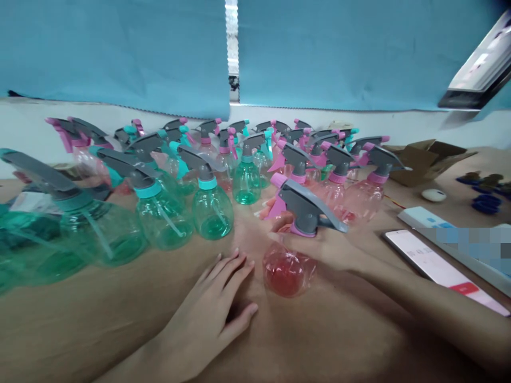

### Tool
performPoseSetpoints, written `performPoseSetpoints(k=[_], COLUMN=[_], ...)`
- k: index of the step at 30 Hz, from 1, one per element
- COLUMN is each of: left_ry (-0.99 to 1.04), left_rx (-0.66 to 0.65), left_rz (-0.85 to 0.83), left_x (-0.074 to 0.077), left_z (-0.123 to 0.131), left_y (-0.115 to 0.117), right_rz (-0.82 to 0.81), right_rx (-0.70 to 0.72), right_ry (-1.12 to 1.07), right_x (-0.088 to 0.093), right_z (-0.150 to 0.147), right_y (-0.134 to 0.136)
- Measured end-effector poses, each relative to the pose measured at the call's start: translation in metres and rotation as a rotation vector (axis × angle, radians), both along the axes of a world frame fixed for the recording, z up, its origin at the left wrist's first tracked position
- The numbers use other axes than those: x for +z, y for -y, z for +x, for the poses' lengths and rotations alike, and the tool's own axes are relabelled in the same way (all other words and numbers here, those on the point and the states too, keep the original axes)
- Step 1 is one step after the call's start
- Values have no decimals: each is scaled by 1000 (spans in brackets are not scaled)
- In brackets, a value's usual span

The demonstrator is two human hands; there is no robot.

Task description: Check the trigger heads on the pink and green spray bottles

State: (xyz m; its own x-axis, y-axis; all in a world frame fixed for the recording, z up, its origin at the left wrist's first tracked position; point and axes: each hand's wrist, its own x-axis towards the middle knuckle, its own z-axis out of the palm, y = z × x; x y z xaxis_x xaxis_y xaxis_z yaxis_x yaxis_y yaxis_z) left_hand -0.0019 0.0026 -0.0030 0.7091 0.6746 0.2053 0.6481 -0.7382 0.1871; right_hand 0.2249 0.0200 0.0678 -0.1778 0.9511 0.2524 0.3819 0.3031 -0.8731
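Observation:
A pink spray bottle (284,270) with a grey and pink trigger head stands near the middle of the table, its body see-through and red at the bottom. My right hand (315,246) is wrapped around its neck just below the head; the bottle and trigger hide part of the fingers. To the left of that bottle, my left hand (221,298) lies on the table, fingers stretched out and thumb apart, holding nothing. A green spray bottle (213,210) stands beyond my left fingertips, and another pink spray bottle (365,197) stands behind my right hand.
Several green and pink spray bottles fill the table's back and left, including a large green one (106,234). At the right lie a phone (431,266), a white computer mouse (434,195) and a cardboard box (429,162). Blue cloth (120,53) hangs behind.

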Motion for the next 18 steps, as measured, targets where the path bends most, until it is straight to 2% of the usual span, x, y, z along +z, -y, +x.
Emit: performPoseSetpoints(k=[7, 13, 18], left_ry=[24, 29, 19], left_rx=[1, -1, -1], left_rz=[7, 12, 20], left_x=[0, -2, -2], left_z=[0, 1, 1], left_y=[0, -1, -1], right_rz=[65, 74, 68], right_rx=[-70, -5, -18], right_ry=[82, 39, -20], right_x=[5, 1, -4], right_z=[0, -1, -3], right_y=[5, -2, -7])
